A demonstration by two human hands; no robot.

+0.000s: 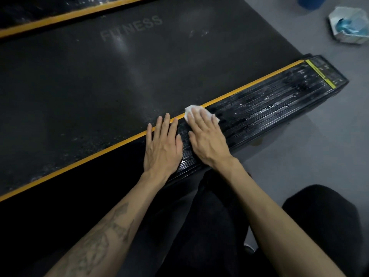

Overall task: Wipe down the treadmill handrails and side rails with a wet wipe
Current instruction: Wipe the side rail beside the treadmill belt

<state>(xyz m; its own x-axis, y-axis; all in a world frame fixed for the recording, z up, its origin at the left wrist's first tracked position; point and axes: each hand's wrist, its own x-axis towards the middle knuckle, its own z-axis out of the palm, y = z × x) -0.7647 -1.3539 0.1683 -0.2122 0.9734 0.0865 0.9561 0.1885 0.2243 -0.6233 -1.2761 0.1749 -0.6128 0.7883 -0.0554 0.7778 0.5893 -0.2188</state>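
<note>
White wet wipe (196, 112) pinned flat on side rail (269, 108) under right hand (207, 136), fingers straight; left hand (162, 145) likewise flat, empty. Risk: skidding on wet ribs.

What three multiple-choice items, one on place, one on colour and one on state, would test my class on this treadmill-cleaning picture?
1. Where does the wipe lie?
A. on the belt
B. on the side rail, under the right hand
C. on the floor

2. What colour is the stripe beside the belt?
A. red
B. white
C. yellow

3. How is the left hand?
A. flat on the rail, fingers straight
B. a fist
C. lifted off the rail

Key: 1 B, the wipe shows from beneath the right fingers on the ribbed rail; 2 C, the stripe is yellow-orange; 3 A, the palm rests flat, holding nothing.
</note>
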